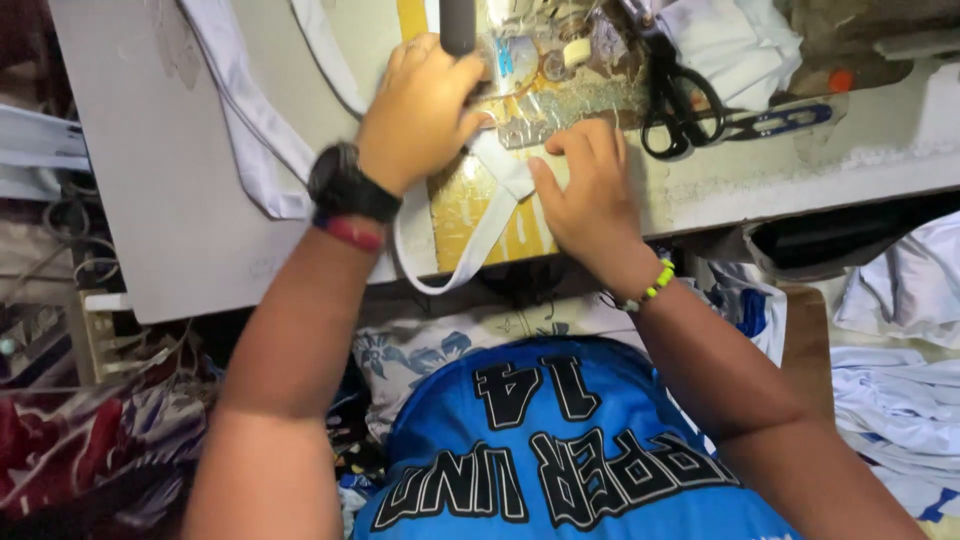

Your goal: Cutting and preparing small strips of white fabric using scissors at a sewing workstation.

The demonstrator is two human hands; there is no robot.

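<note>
A narrow white fabric strip (497, 215) lies over the yellow patch of a pale sewing table (190, 200) and loops off its front edge. My left hand (420, 110), with a black watch on the wrist, presses down on the strip just below a dark machine part (458, 25). My right hand (590, 185), wearing a beaded bracelet, pinches and flattens the strip right beside the left hand. The strip's end under my left hand is hidden.
Black scissors (678, 100) and blue-handled snips (775, 122) lie on the table to the right. More white strips (245, 120) trail at the left. White cloth pieces (900, 390) pile at the right. Patterned fabric and cables (90, 400) sit at the left.
</note>
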